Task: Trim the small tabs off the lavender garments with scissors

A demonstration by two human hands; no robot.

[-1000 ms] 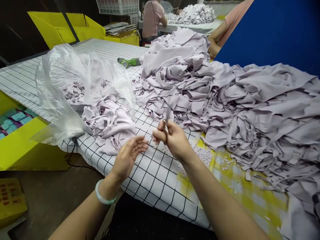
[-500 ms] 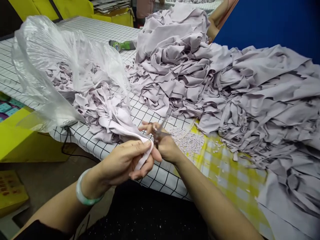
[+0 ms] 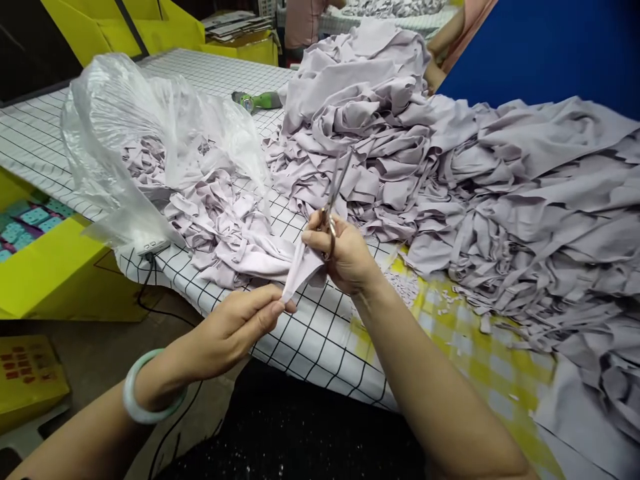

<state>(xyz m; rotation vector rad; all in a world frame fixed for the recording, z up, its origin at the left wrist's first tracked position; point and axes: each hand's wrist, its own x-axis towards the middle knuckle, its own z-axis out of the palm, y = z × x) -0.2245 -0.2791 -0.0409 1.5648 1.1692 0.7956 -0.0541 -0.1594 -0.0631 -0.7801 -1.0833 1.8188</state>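
Observation:
My left hand (image 3: 235,330) pinches the near corner of a pale lilac fabric piece (image 3: 301,269) between thumb and fingers. My right hand (image 3: 353,260) grips a pair of scissors (image 3: 339,179), with the blades pointing up and away, slightly apart. The thumb and forefinger of this hand also hold the upper edge of the same piece, so it is stretched between both hands above the table edge. Just beyond my left hand lies a heap of lilac fabric pieces (image 3: 220,227), spilling out of a clear plastic bag (image 3: 100,113).
A large pile of lilac fabric (image 3: 360,127) stretches along the right of the grid-patterned table (image 3: 320,340). Tiny scraps (image 3: 403,283) lie near a yellow checked cloth (image 3: 475,363). A green-handled tool (image 3: 267,100), a blue panel (image 3: 550,53), yellow boxes (image 3: 65,267) and another person's arm (image 3: 445,40) surround it.
My right hand has raised the scissors, turned the blades upward and taken the fabric's upper edge. My left hand has moved left and down, drawing the piece taut. The view has shifted slightly.

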